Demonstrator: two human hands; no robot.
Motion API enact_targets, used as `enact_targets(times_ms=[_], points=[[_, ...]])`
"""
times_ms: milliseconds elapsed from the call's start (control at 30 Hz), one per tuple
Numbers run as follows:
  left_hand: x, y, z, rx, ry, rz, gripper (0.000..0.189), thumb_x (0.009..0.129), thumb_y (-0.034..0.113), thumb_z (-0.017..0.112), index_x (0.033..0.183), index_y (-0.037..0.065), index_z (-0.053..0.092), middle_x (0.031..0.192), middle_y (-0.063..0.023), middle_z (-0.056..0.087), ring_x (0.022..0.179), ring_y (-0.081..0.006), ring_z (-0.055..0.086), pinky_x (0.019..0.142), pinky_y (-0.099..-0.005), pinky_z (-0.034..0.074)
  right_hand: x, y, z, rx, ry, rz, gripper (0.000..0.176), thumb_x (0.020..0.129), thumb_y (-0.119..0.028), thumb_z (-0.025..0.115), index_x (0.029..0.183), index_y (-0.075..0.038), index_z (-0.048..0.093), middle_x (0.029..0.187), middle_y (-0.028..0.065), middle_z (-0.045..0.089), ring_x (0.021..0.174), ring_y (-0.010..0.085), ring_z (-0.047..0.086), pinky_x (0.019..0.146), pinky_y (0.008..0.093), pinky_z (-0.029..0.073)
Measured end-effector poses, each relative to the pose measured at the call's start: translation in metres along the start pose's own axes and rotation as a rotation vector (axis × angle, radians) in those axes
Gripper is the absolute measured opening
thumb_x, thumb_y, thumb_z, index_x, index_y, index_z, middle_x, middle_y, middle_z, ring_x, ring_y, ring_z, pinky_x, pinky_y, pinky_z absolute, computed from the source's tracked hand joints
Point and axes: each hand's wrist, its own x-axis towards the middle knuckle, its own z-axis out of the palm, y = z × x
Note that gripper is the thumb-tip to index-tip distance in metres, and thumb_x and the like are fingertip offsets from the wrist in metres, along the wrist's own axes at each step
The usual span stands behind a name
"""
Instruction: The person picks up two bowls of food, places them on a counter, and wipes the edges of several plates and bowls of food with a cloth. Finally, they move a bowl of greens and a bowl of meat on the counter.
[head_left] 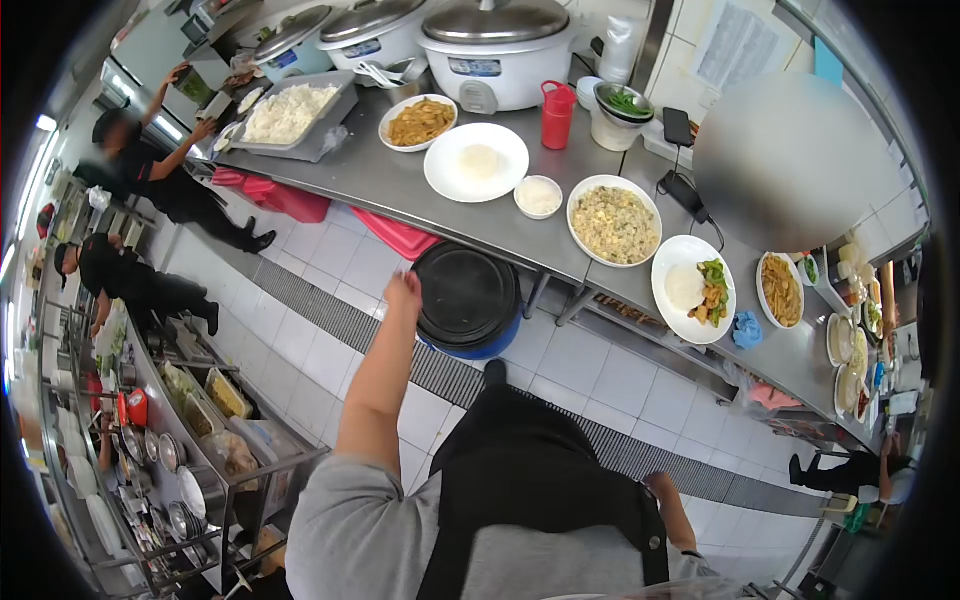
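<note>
My left hand [403,290] reaches forward at waist height, its fingers curled closed. Whatever it may hold is too small or hidden to make out. In this view it overlaps the edge of a blue drum [470,347] with a black lid [467,293], in front of the steel counter [480,222]. My right hand [660,487] hangs low by my apron, fingers hidden. Nearest on the counter are a white plate [440,172] with a rice mound, a small bowl of rice [538,197], a bowl of fried rice [614,221] and a plate of rice with stir-fry [693,290].
Rice cookers [495,65] line the back, beside a tray of rice [290,112] and a red jug [556,115]. Two people in black [180,175] stand at left; another [850,470] is far right. Left stands a steel rack [230,440]. A floor grate [440,370] crosses the tiles.
</note>
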Motion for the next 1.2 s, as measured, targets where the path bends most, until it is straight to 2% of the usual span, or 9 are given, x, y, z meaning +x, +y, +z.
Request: enact_targets(times_ms=[167, 300, 433, 500, 700, 733, 800, 933, 1200], points=[[0.057, 0.015, 0.152, 0.130, -0.238, 0.214, 0.011, 0.090, 0.010, 0.057, 0.091, 0.000, 0.058, 0.076, -0.0069, 0.058, 0.062, -0.0158, 0.057, 0.057, -0.0241, 0.053, 0.007, 0.046, 0.005, 0.637, 0.128, 0.438, 0.017, 0.088, -0.018, 0.056, 0.103, -0.009, 0.059, 0.089, 0.0120, 0.065, 0.068, 0.0288, 0.064, 0.060, 0.0476, 0.049], [0.116, 0.043, 0.231, 0.288, -0.313, 0.200, 0.010, 0.091, 0.012, 0.057, 0.094, 0.004, 0.062, 0.078, -0.0044, 0.059, 0.067, -0.0154, 0.057, 0.060, -0.0250, 0.051, 0.015, 0.056, -0.006, 0.837, 0.211, 0.364, 0.016, 0.088, -0.014, 0.052, 0.101, -0.009, 0.060, 0.081, 0.0105, 0.065, 0.063, 0.0251, 0.063, 0.053, 0.0441, 0.049], [0.198, 0.056, 0.277, 0.390, -0.501, 0.111, 0.029, 0.095, 0.019, 0.054, 0.118, 0.004, 0.056, 0.116, -0.0123, 0.061, 0.105, -0.0246, 0.059, 0.084, -0.0346, 0.054, 0.016, 0.038, -0.020, 0.773, 0.331, 0.339, 0.009, 0.083, -0.014, 0.061, 0.079, -0.007, 0.065, 0.077, 0.0088, 0.067, 0.063, 0.0218, 0.066, 0.047, 0.0408, 0.051], [0.160, 0.056, 0.298, 0.424, -0.653, 0.006, 0.037, 0.094, 0.012, 0.050, 0.129, 0.001, 0.050, 0.124, -0.0145, 0.059, 0.116, -0.0286, 0.057, 0.096, -0.0365, 0.052, 0.056, 0.074, -0.014, 0.899, 0.090, 0.443, 0.022, 0.086, -0.016, 0.060, 0.106, -0.007, 0.063, 0.095, 0.0118, 0.066, 0.082, 0.0298, 0.065, 0.062, 0.0520, 0.052], [0.192, 0.047, 0.317, 0.620, -0.445, 0.156, 0.043, 0.092, 0.020, 0.049, 0.120, -0.012, 0.051, 0.119, -0.0219, 0.058, 0.107, -0.0327, 0.061, 0.090, -0.0354, 0.056, 0.011, -0.024, -0.092, 0.469, 0.722, 0.255, 0.019, 0.079, -0.020, 0.070, 0.086, -0.003, 0.067, 0.073, 0.0114, 0.066, 0.058, 0.0182, 0.061, 0.053, 0.0343, 0.051], [0.192, 0.045, 0.319, 0.621, -0.428, 0.152, 0.043, 0.092, 0.020, 0.049, 0.120, -0.012, 0.051, 0.119, -0.0220, 0.058, 0.106, -0.0328, 0.061, 0.090, -0.0355, 0.056, 0.004, -0.042, -0.109, 0.518, 0.684, 0.301, 0.026, 0.074, -0.025, 0.069, 0.090, -0.004, 0.071, 0.090, 0.0203, 0.068, 0.087, 0.0330, 0.066, 0.078, 0.0414, 0.052], [0.189, 0.040, 0.322, 0.616, -0.397, 0.157, 0.043, 0.092, 0.020, 0.049, 0.120, -0.012, 0.051, 0.118, -0.0221, 0.058, 0.106, -0.0330, 0.061, 0.090, -0.0355, 0.057, 0.014, -0.051, -0.125, 0.618, 0.662, 0.236, 0.028, 0.074, -0.026, 0.069, 0.090, -0.003, 0.071, 0.090, 0.0201, 0.068, 0.087, 0.0321, 0.066, 0.079, 0.0413, 0.052], [0.187, 0.037, 0.324, 0.589, -0.339, 0.201, 0.043, 0.091, 0.020, 0.048, 0.119, -0.013, 0.051, 0.117, -0.0222, 0.059, 0.104, -0.0334, 0.061, 0.089, -0.0356, 0.057, 0.029, -0.062, -0.197, 0.508, 1.145, 0.250, 0.022, 0.082, -0.021, 0.066, 0.084, 0.000, 0.067, 0.071, 0.0123, 0.067, 0.062, 0.0200, 0.064, 0.059, 0.0354, 0.050], [0.138, 0.071, 0.292, 0.542, -0.250, 0.494, 0.043, 0.091, 0.020, 0.047, 0.117, -0.014, 0.052, 0.114, -0.0226, 0.060, 0.102, -0.0342, 0.062, 0.087, -0.0358, 0.058, 0.033, -0.135, -0.406, 1.423, 1.213, -0.010, 0.032, 0.091, -0.017, 0.056, 0.114, 0.005, 0.051, 0.091, 0.0159, 0.063, 0.067, 0.0224, 0.064, 0.059, 0.0318, 0.056]])
